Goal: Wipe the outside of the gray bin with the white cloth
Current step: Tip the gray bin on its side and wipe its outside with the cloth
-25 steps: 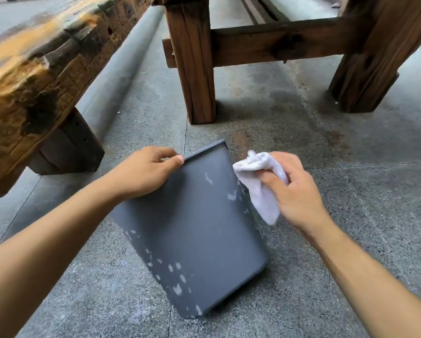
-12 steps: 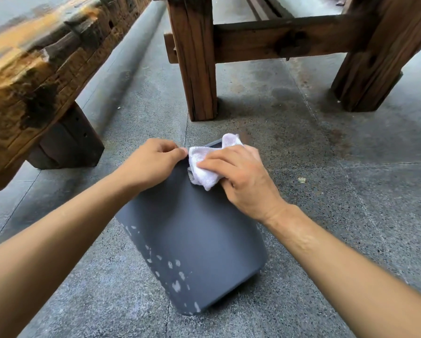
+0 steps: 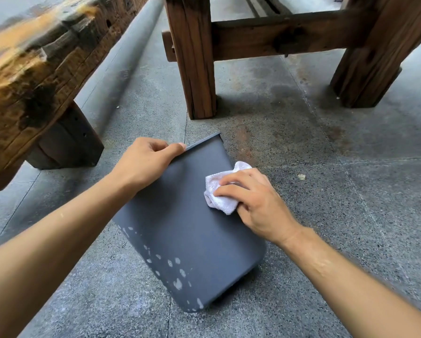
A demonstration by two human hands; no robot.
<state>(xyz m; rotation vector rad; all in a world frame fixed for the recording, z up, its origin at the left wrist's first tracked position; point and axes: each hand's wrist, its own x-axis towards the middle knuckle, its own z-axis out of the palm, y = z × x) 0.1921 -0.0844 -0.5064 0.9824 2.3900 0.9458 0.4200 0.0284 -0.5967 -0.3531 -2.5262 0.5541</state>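
Wiping is under way on the near wall of the gray bin, which stands tilted on the concrete floor in front of me, its base corner down and its open top leaning away. My left hand curls over the top rim and grips it; my right hand presses the bunched white cloth against the wall near its upper right edge, fingers curled over the wad. The upper wall looks clean to me, while pale splatter marks dot the lower left part down to the corner. I would keep the left-hand grip firm so the bin does not skid, then drag the cloth down and leftward in overlapping strokes with flat pressure. I judge the other walls will need turning toward me afterwards.
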